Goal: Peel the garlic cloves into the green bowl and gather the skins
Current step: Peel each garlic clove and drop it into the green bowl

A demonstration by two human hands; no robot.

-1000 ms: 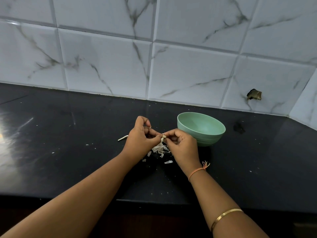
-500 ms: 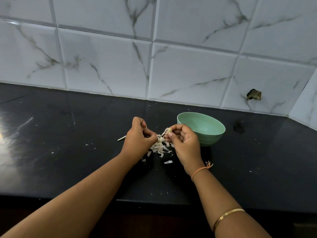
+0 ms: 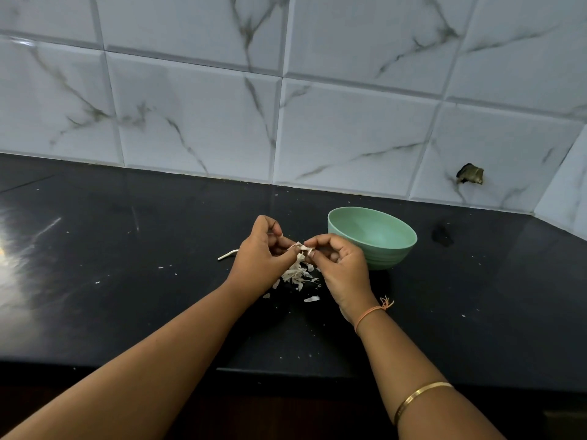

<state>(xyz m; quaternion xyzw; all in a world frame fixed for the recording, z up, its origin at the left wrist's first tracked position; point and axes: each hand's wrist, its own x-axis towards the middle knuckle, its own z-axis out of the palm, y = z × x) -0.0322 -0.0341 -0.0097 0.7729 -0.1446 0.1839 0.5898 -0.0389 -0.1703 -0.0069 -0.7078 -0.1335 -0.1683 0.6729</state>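
Head view: marbled white tiles (image 3: 190,106) fill the upper half, meeting a second tiled wall in a corner at the far right. One tile near that corner has a ragged dark hole (image 3: 470,176).

Below them a glossy black counter (image 3: 127,312) runs the full width. Its front edge crosses low in the picture, under both forearms. Window glare whitens the far left. Broad bare stone lies left of the hands, and more lies right of the bowl as far as the corner. A dull smudge (image 3: 441,235) sits just right of the bowl.

The green bowl (image 3: 390,258) stands upright on the counter towards the back wall, just behind and right of the right hand, whose knuckles overlap its near side. Only part of its inside shows.

The left hand (image 3: 257,258) and right hand (image 3: 343,268) meet fingertip to fingertip above the counter, fingers curled. Both pinch one small clove (image 3: 303,248) wrapped in papery skin. The right wrist wears an orange thread (image 3: 370,312), and a gold bangle (image 3: 419,395) sits further up that arm.

Directly under the hands lies a loose heap of skins (image 3: 297,274), with a few stray pieces at its near edge. A pale stem (image 3: 227,255) lies just left of the left hand. White flecks dot the stone around them.
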